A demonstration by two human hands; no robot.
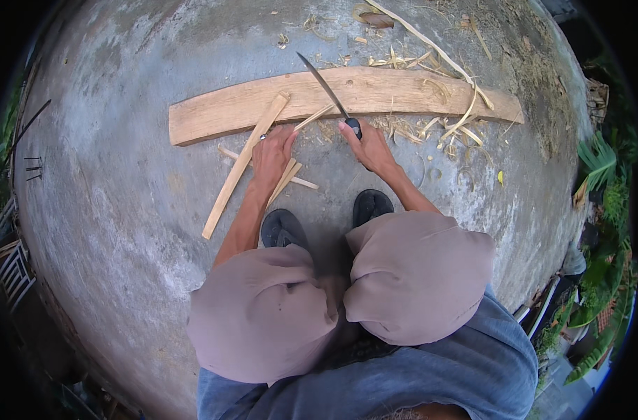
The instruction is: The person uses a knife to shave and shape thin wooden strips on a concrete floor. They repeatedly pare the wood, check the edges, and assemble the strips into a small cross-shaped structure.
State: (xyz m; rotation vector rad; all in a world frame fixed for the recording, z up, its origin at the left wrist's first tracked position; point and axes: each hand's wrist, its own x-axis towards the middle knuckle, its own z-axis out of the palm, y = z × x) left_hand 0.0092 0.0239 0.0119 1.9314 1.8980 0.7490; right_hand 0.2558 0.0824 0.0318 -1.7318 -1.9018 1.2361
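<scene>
A grey concrete floor [123, 210] is filling the view, curving toward the rim. A person is squatting on it, knees in taupe trousers [417, 273] at the lower centre, feet in dark sandals [372, 204] pointing toward a long, slightly bowed wooden plank [403, 91] that is lying flat across the upper floor. A long pale wooden slat [238, 171] is leaning diagonally, its upper end resting on the plank and its lower end on the floor. The right hand [369, 147] is gripping the dark handle of a long-bladed knife [322, 84], fingers wrapped fully closed around it, the blade angling up and left over the plank. The left hand [273, 154] is closing its fingers on a thin bamboo strip [312, 117], whose far end is lying against the plank just beside the blade. More short strips [294, 180] are lying beneath the left hand. Pale curled shavings [452, 129] are scattered on and beside the plank's right end. Green plants [602, 210] are bordering the right rim.
</scene>
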